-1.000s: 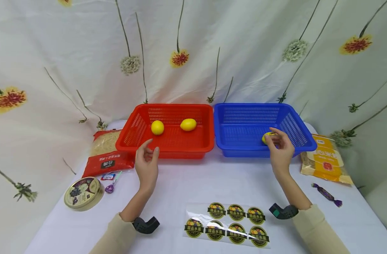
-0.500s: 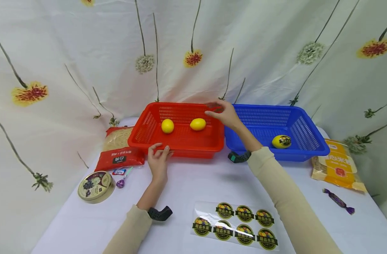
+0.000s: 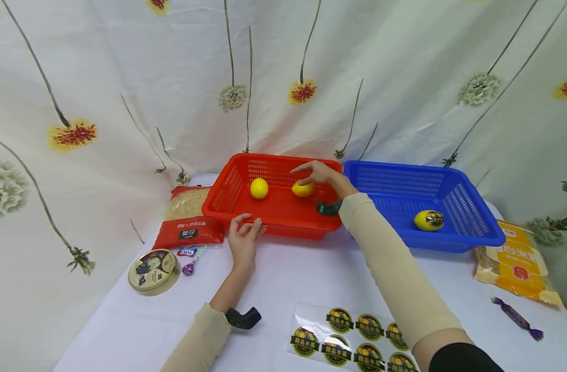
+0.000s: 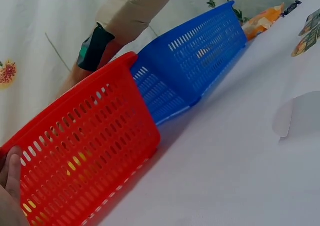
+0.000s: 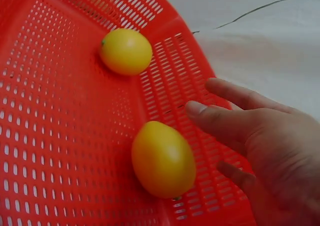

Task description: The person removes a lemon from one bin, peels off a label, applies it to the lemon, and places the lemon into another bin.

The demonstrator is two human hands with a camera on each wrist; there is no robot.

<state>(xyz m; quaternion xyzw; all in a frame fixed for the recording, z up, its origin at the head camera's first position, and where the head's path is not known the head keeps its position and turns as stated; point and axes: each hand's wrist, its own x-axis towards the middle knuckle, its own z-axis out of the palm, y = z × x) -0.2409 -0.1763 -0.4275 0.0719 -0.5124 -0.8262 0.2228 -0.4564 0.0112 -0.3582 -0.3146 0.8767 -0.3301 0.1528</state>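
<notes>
Red basket (image 3: pixel 269 219) holds two lemons (image 3: pixel 259 188); blue basket (image 3: pixel 455 235) one.

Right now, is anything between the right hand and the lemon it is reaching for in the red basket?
Nothing visible is. The right hand is inside the red basket, fingers spread just beside the nearer lemon, with only bare basket floor in the gap. The other lemon lies farther off.
</notes>
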